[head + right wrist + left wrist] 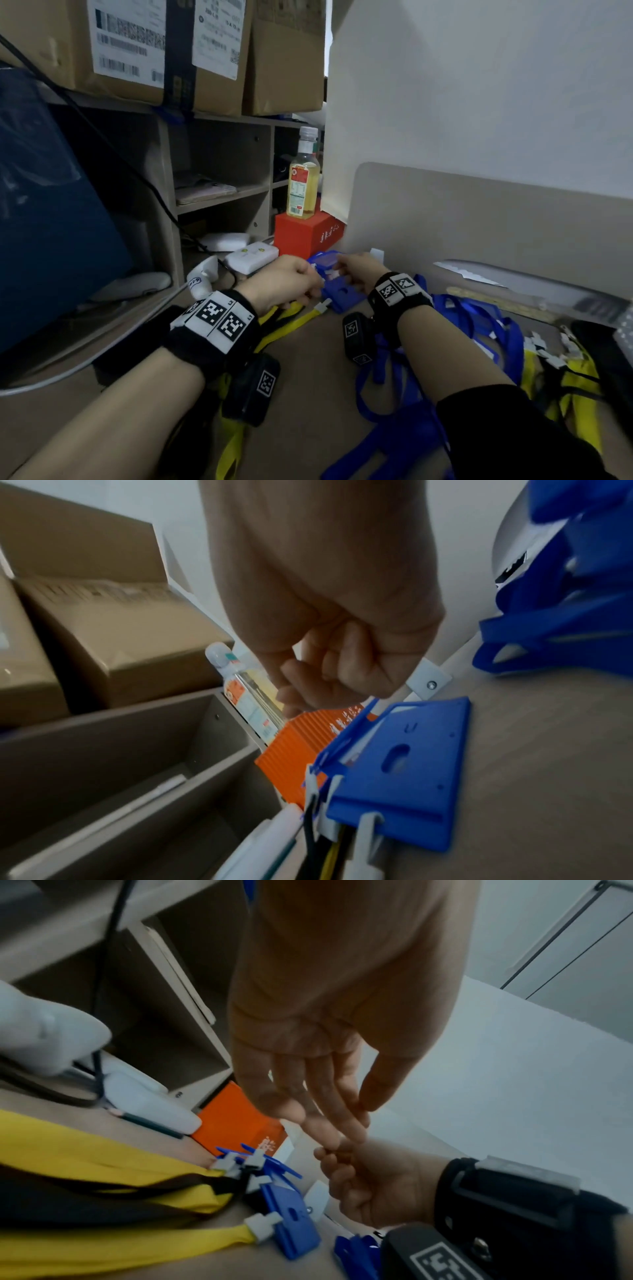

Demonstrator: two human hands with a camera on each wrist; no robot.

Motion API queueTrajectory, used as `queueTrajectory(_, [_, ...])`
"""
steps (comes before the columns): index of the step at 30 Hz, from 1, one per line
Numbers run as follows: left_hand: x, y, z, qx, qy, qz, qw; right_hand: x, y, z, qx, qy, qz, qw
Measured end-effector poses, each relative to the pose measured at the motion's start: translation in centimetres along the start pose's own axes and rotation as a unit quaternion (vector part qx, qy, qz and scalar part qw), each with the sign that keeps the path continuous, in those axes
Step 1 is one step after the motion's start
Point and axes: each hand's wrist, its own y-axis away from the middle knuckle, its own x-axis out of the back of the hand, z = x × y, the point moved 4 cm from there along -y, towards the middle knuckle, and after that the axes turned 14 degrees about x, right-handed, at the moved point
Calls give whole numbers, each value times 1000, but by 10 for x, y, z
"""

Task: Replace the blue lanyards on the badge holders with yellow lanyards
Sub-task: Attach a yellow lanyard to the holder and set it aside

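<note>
Here the blue badge holders [342, 291] lie in a small stack on the desk [308, 377] just in front of the orange box [305, 236], several already carrying yellow lanyards [298, 322] by white plastic clips [262, 1226]; the discarded blue lanyards [466, 322] are heaped to the right, with more yellow ones beyond them. The left hand [287, 284] hovers above the stack, its fingers fairly straight and pointing down in the left wrist view, the thumb tip close to the forefinger but with nothing visibly between them. The right hand [359, 270] is curled loosely, its fingertips meeting those of the left; whether it pinches a clip or strap end I cannot tell, since the contact point is small and blurred. Judging by their look, the holders are light, stiff moulded plastic that will slide readily on the smooth desk, so one is best steadied by its flat face or edges near the slotted end. The lanyards are soft, limp ribbon that will trail and tangle; the sensible hold is the rigid white clip at the end, pinched between thumb and forefinger, not the fabric. The clip tabs look thin and could snap if twisted hard.
</note>
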Motion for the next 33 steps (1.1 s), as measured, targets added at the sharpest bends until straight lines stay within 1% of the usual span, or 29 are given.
queueTrajectory(3, [-18, 6, 18, -18, 22, -5, 1000, 20, 17, -8, 15, -9, 11, 1000])
queueTrajectory(6, [-38, 12, 34, -41, 6, -18, 999, 44, 39, -11, 26, -10, 18, 999])
queueTrajectory(9, [-68, 19, 49, -49, 14, -72, 996, 78, 64, -5, 26, -8, 46, 999])
queueTrajectory(13, [-108, 27, 71, -74, -12, -114, 991, 129, 103, 11, -5, 54, 73, 996])
queueTrajectory(17, [-149, 30, 86, -90, -28, -156, 983, 172, 142, 37, -62, 72, 91, 991])
queueTrajectory(19, [-168, 29, 89, -94, -55, -172, 979, 185, 153, 52, -88, 119, 72, 986])
queueTrajectory(22, [-192, 26, 90, -82, -120, -210, 967, 191, 165, 65, -130, 194, -1, 972])
queueTrajectory(24, [-201, 24, 90, -72, -180, -225, 955, 188, 165, 69, -143, 250, -52, 956])
queueTrajectory(27, [-208, 19, 89, -69, -228, -239, 941, 178, 156, 80, -142, 292, -108, 940])
queueTrajectory(30, [-209, 14, 88, -75, -287, -226, 928, 174, 144, 93, -146, 316, -128, 929])
queueTrajectory(33, [-209, 10, 87, -69, -303, -226, 923, 178, 143, 90, -113, 345, -109, 925])
